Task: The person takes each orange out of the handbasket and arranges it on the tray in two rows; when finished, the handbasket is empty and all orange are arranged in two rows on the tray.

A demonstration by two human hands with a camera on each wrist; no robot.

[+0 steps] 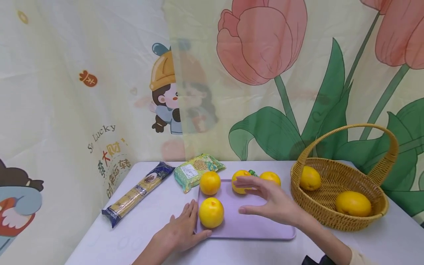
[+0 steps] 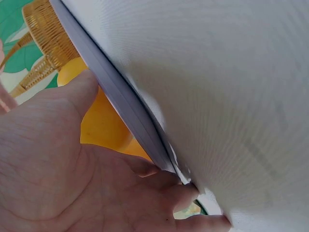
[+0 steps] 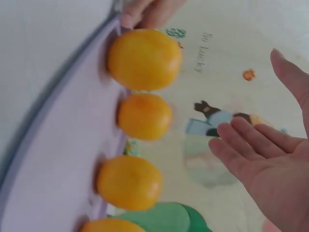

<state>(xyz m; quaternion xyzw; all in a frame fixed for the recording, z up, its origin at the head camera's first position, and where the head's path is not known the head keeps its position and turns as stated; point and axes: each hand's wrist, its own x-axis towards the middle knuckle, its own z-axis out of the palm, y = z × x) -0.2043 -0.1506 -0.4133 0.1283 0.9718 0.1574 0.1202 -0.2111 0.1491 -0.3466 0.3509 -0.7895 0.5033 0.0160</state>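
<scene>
My left hand (image 1: 180, 230) lies at the near left corner of a lilac tray (image 1: 255, 224), fingers stretched along its left side and thumb against the front rim. In the left wrist view the thumb and fingers touch the tray's edge. Right beside this hand, a round yellow-orange fruit (image 1: 211, 212) sits on the tray, with another such fruit (image 1: 210, 183) behind it. My right hand (image 1: 271, 200) hovers over the tray's right half, holding nothing, thumb and fingers apart. Partly behind it are two more fruits, one at left (image 1: 240, 180) and one at right (image 1: 269, 178).
A wicker basket (image 1: 351, 222) with a tall handle stands to the right, with a fruit (image 1: 310, 178) at its left and another (image 1: 353, 204) near its front. At the left lie a long pasta packet (image 1: 139, 193) and a green-yellow bag (image 1: 198, 169). A printed curtain (image 1: 198, 73) hangs behind the table.
</scene>
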